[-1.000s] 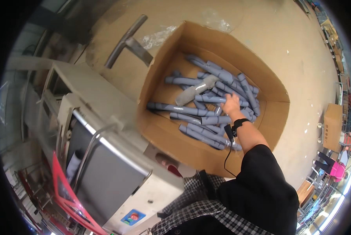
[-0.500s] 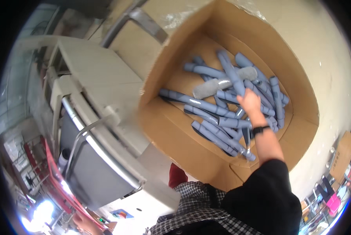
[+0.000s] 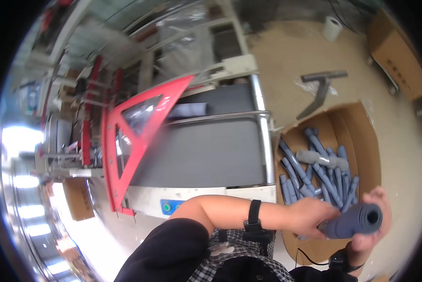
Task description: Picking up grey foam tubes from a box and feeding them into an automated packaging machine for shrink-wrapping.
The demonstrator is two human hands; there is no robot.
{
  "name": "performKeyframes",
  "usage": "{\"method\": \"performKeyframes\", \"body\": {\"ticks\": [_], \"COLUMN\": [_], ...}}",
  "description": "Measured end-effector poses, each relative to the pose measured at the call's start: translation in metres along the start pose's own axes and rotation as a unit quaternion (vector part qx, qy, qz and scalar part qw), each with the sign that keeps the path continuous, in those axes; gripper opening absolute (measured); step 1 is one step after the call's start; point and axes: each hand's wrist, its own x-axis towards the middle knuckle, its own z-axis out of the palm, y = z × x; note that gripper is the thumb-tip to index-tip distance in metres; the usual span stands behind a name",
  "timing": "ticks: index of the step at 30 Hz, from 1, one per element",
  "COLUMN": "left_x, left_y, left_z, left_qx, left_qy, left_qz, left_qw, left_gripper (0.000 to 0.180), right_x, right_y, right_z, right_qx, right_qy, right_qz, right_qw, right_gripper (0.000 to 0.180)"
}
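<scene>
Above the near side of a large cardboard box, both hands are on one blue-grey rolled sheet, its spiral end with a dark hole facing up towards me. My left hand is closed on the roll's left part. Around its right end curl the fingers of my right hand, with the thumb at the lower rim. Beneath them, the box holds several similar blue-grey rolls in a loose heap. A fuzzy grey roll with a clear band lies on top of the heap.
At left stands a conveyor machine with a dark grey belt and a red triangular guard. Another blue-grey roll lies on the belt behind a metal bar. A metal stand, a white roll and a wheeled carton are beyond.
My right hand has come up out of the box with a roll. My left hand has moved from the machine side across to it. The view has swung left towards the conveyor.
</scene>
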Motion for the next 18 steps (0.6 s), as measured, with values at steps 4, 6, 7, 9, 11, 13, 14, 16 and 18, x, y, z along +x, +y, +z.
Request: {"method": "performKeyframes", "body": {"ticks": [4,6,7,9,11,13,14,16,18], "left_x": [-0.068,-0.103,-0.119,-0.153,-0.188,-0.247,-0.277,-0.346,-0.427], "left_y": [-0.006,-0.015,-0.018,-0.028,-0.036,-0.026,-0.028,-0.027,-0.039], "left_z": [-0.018,-0.038,-0.047,-0.065,-0.075,-0.106,-0.117,-0.152,-0.171], "left_qx": [-0.259,-0.338,-0.388,-0.428,-0.36,-0.158,-0.012,0.119,0.269], "left_qy": [0.066,0.122,0.193,0.274,0.33,0.356,0.448,0.56,0.7], "left_qz": [-0.105,-0.097,-0.069,-0.035,-0.05,-0.148,-0.159,-0.245,-0.314], "left_qw": [0.958,0.928,0.899,0.86,0.871,0.909,0.88,0.782,0.582], "left_gripper": [0.052,0.045,0.045,0.046,0.048,0.051,0.051,0.044,0.037], "right_x": [0.049,0.026,0.017,0.013,0.015,0.034,0.044,0.067,0.077], "right_y": [-0.036,-0.024,-0.025,-0.031,-0.038,-0.04,-0.041,-0.05,-0.047], "right_z": [0.075,0.102,0.114,0.144,0.172,0.187,0.193,0.189,0.182], "right_qx": [0.18,0.256,0.243,0.224,0.162,0.115,0.064,-0.047,-0.078], "right_qy": [-0.029,-0.173,-0.237,-0.31,-0.255,-0.247,-0.223,-0.217,-0.212], "right_qz": [0.176,0.194,0.254,0.301,0.245,0.204,0.171,0.154,0.134], "right_qw": [0.967,0.931,0.906,0.874,0.921,0.94,0.958,0.963,0.965], "right_gripper": [0.119,0.107,0.095,0.084,0.062,0.058,0.054,0.052,0.052]}}
